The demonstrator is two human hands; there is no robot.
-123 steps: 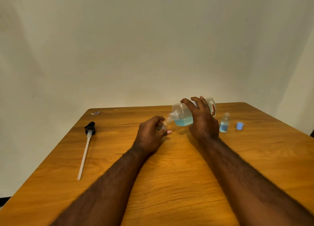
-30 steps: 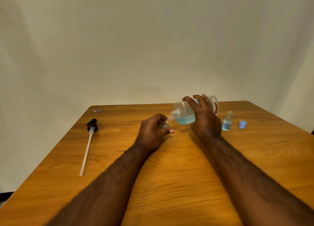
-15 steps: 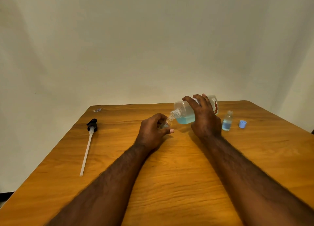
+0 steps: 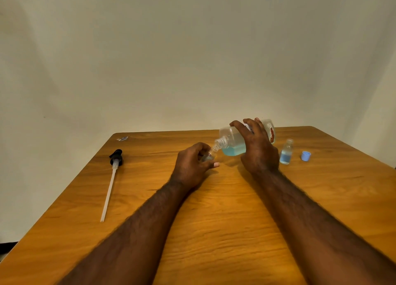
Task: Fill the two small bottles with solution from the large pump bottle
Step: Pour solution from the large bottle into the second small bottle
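My right hand (image 4: 258, 149) grips the large clear bottle (image 4: 233, 142), tipped on its side with its threaded neck pointing left and down; blue solution pools in its lower side. The neck meets the mouth of a small clear bottle (image 4: 209, 155), which my left hand (image 4: 191, 164) holds tilted; my fingers hide most of it. A second small bottle (image 4: 286, 153) stands upright to the right of my right hand, uncapped, with blue liquid in it.
A small blue cap (image 4: 305, 155) lies right of the standing bottle. The black pump head with its long white tube (image 4: 111, 179) lies on the left of the wooden table (image 4: 214, 220). A small scrap (image 4: 123, 138) sits at the far left corner.
Hands and bottles have held nearly the same pose over the last second. Since four seconds ago the view has shifted slightly; the large bottle stays tipped against the small one.
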